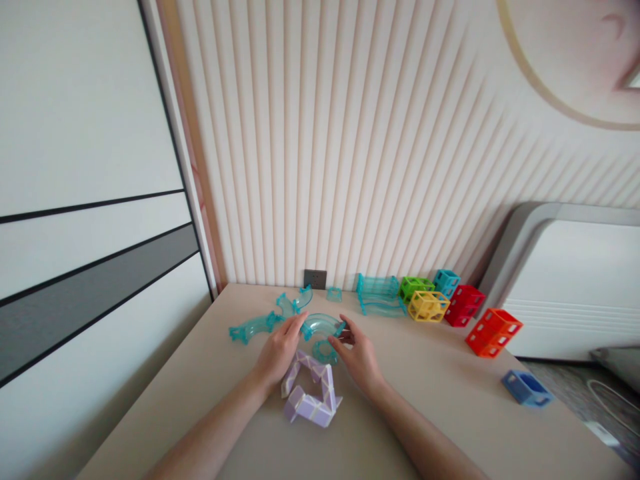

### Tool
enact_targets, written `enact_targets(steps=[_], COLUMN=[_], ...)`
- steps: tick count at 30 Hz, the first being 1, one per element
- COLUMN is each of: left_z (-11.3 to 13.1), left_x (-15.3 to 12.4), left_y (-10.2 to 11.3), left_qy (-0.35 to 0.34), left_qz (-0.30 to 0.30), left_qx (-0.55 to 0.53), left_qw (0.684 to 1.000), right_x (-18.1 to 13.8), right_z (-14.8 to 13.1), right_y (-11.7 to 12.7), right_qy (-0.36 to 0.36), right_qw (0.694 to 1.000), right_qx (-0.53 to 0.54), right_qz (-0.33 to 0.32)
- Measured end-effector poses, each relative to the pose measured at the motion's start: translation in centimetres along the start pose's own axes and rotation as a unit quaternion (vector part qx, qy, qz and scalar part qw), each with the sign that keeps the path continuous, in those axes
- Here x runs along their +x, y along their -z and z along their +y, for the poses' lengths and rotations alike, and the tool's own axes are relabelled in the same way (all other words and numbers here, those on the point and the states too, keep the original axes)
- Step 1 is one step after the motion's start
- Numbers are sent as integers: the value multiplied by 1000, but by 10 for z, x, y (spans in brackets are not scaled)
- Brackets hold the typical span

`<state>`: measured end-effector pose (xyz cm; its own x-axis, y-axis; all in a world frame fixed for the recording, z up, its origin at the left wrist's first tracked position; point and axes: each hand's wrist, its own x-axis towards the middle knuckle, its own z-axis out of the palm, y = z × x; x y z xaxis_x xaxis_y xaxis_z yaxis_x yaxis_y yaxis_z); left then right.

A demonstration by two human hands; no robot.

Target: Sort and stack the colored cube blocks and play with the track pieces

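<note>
My left hand (pixel 280 350) and my right hand (pixel 356 357) hold the two ends of a clear teal curved tube piece (pixel 323 324), fingers closed round it, just above the beige table (pixel 440 393). Another small teal curved piece (pixel 324 352) lies between the hands. Below the hands rests a lilac and white folding snake toy (pixel 311 390), bent into a zigzag. More teal tube pieces (pixel 255 327) lie to the left and behind (pixel 295 301).
At the back right stand a teal tube stack (pixel 379 295) and open cube frames: green (pixel 415 287), yellow (pixel 427 306), blue (pixel 446 280), red (pixel 465 305), orange (pixel 493 331). A blue frame (pixel 526 388) sits near the right edge. A ribbed wall and socket (pixel 315 279) stand behind.
</note>
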<state>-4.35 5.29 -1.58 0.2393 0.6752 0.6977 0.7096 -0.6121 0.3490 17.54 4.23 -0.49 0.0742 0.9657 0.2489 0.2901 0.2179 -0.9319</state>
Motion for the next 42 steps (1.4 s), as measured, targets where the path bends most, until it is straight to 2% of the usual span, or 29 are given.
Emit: enact_targets(steps=[7,12,18,25,42], left_z=[0,-3,4,1,-4], left_x=[-1,0,-1,1,1], left_y=[-8,-11,-9,-8,-11], left_qy=[87,133,118,174,197], left_qz=[-34,-27,-25,10,23], left_qx=[-78,-158,-251,-226,-175], left_qw=[993,978,960,958,964], right_x=[9,15,16,8,7], right_z=[6,9,8,3,5], right_y=[6,10,11,1,-4], right_qy=[8,16,21,38,55], right_qw=[1000,1000,999,997,995], right_qx=[-6,5,-23,-52,-71], right_qz=[-1,7,40,33,45])
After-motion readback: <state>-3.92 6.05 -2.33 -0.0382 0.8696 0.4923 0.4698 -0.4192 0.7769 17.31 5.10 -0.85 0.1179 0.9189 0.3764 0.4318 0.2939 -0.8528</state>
